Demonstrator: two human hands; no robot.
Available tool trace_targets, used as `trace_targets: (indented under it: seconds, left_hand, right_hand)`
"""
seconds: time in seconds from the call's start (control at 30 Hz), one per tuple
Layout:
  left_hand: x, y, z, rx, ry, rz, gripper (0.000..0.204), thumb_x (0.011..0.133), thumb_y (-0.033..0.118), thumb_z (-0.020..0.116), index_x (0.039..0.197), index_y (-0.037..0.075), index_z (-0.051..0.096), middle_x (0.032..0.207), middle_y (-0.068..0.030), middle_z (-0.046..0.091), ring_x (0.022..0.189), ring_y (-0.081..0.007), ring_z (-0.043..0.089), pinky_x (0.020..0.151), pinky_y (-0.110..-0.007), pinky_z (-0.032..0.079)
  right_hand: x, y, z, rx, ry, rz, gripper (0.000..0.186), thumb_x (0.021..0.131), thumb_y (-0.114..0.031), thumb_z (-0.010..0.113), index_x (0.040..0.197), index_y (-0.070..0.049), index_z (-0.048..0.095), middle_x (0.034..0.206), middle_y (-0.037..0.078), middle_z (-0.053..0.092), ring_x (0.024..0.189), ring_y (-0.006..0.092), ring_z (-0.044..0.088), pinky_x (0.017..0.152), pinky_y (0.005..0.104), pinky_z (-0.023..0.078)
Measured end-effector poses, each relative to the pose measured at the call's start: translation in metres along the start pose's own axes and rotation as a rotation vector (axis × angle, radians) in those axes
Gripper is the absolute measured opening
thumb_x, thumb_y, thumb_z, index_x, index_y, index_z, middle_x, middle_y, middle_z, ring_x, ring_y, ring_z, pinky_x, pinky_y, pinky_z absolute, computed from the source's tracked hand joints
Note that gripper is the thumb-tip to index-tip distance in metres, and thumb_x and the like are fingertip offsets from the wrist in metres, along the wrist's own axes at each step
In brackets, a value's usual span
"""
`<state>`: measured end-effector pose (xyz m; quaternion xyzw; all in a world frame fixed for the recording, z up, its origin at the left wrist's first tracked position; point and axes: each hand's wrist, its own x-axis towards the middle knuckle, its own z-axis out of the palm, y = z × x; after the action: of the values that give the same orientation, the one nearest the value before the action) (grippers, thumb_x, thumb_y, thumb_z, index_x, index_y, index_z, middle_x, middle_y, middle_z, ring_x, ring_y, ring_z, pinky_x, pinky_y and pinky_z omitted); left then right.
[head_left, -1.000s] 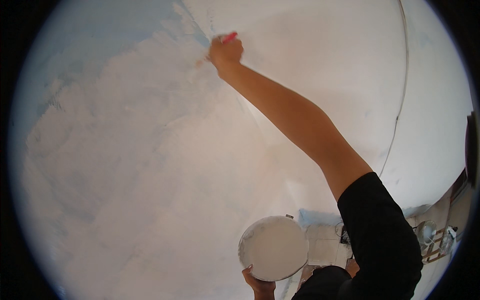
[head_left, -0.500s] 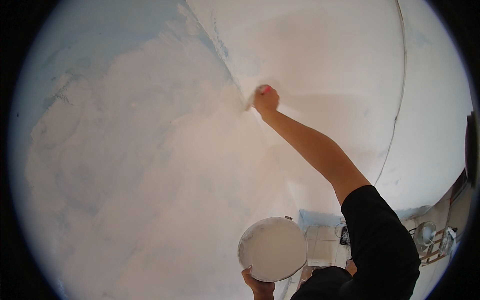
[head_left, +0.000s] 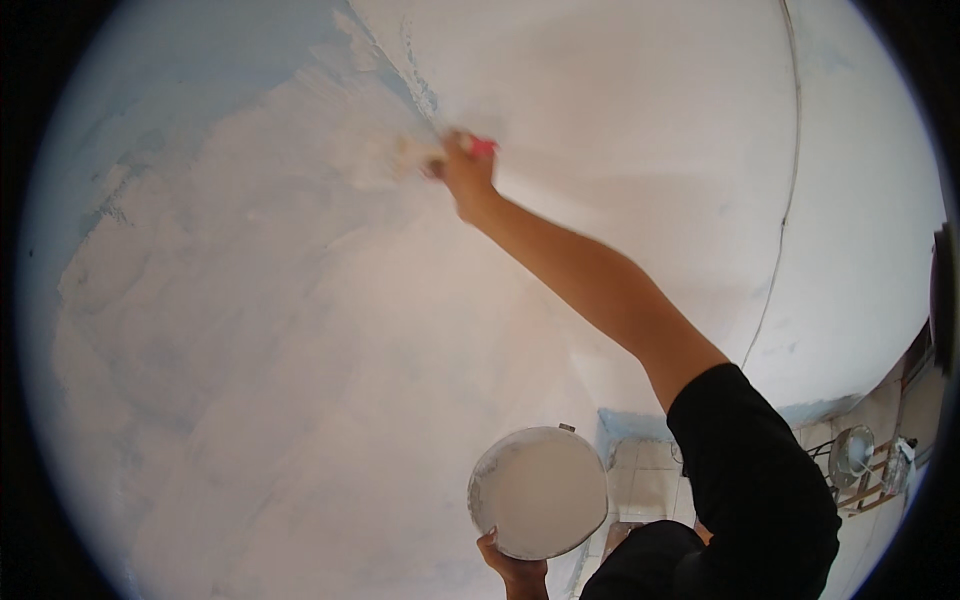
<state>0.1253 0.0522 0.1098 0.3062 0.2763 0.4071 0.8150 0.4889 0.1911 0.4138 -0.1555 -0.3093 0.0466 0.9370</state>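
Observation:
My right hand is closed around a paintbrush with a pinkish-red handle. Its pale bristles, smeared by motion, are at the corner line, against the left wall. That wall is largely coated in patchy white over light blue. Low in the view, my left hand grips the near rim of a round bucket, with the thumb on the edge and the other fingers hidden beneath. Whitish paint lies inside the bucket.
Bare light blue shows at the upper left. A thin cable runs down the right wall. Below at the right are a tiled floor and a rack-like stand with a round, shiny object by it.
My right hand has moved up and to the left with the paintbrush, from the corner line onto the left wall. The bucket stays in my left hand, slightly shifted in view.

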Motion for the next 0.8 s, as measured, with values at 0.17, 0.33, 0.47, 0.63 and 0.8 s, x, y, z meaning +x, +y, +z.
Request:
trace_targets:
  seconds: [0.17,0.33,0.47,0.63,0.8]
  left_hand:
    - [0.002,0.001,0.004,0.075,-0.040,0.012,0.064,0.071,0.041,0.043,0.122,0.004,0.042,0.116,-0.0097,0.049,0.104,-0.0267,0.050,0.082,-0.041,0.043]
    - [0.003,0.003,0.003,0.001,-0.010,-0.008,0.064,0.069,0.040,0.044,0.123,0.003,0.042,0.117,-0.0109,0.049,0.104,-0.0277,0.050,0.082,-0.041,0.042]
    - [0.001,0.004,0.006,-0.025,0.001,0.005,0.067,0.066,0.039,0.047,0.122,0.003,0.043,0.114,-0.0115,0.051,0.103,-0.0284,0.051,0.082,-0.041,0.042]
    - [0.000,0.000,0.005,-0.009,-0.016,0.002,0.067,0.068,0.041,0.045,0.123,0.003,0.042,0.113,-0.0114,0.052,0.103,-0.0287,0.051,0.082,-0.042,0.043]
    - [-0.007,0.009,0.014,-0.005,-0.008,-0.006,0.065,0.068,0.039,0.046,0.122,0.002,0.043,0.114,-0.0118,0.052,0.105,-0.0275,0.050,0.085,-0.038,0.041]
  right_hand:
    - [-0.013,0.012,-0.108,-0.677,0.403,-0.023,0.020,0.080,-0.020,0.056,0.081,0.001,0.059,0.071,0.017,0.062,0.061,0.0283,0.062,0.054,0.0370,0.051]
    - [-0.010,-0.007,-0.001,-1.043,0.254,-0.231,0.022,0.082,-0.025,0.048,0.084,-0.005,0.057,0.087,0.019,0.058,0.086,0.0376,0.056,0.073,0.0480,0.044]
    - [-0.011,-0.060,0.134,-0.623,0.139,-0.129,0.024,0.087,-0.024,0.047,0.088,-0.001,0.055,0.093,0.023,0.059,0.089,0.0381,0.057,0.073,0.0443,0.046]
    - [0.013,-0.062,0.128,0.132,0.031,-0.007,0.013,0.086,-0.013,0.048,0.084,0.000,0.047,0.070,0.010,0.057,0.059,0.0178,0.059,0.051,0.0291,0.051]
    - [-0.027,0.013,-0.026,-0.089,0.093,0.015,0.018,0.088,-0.016,0.054,0.098,-0.001,0.053,0.076,0.009,0.060,0.058,0.0177,0.061,0.052,0.0312,0.053]
